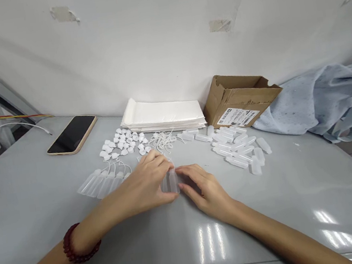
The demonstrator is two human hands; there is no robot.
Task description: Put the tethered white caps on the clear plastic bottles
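Both of my hands meet at the middle of the grey table (pixel 191 243). My left hand (pixel 144 184), with a dark red bead bracelet on the wrist, is closed around a small translucent plastic bottle (pixel 170 181). My right hand (pixel 205 189) touches the same bottle from the right with curled fingers. A row of finished capped bottles (pixel 100 184) lies left of my hands. Loose white caps (pixel 122 144) and thin white loops (pixel 162 141) lie just beyond. A heap of empty bottles (pixel 239 147) sits to the right.
A black phone (pixel 72 134) lies at the back left beside cables. A stack of white padded envelopes (pixel 163 116) and an open cardboard box (pixel 240 99) stand against the wall. A pale blue cloth bag (pixel 318 99) fills the right rear.
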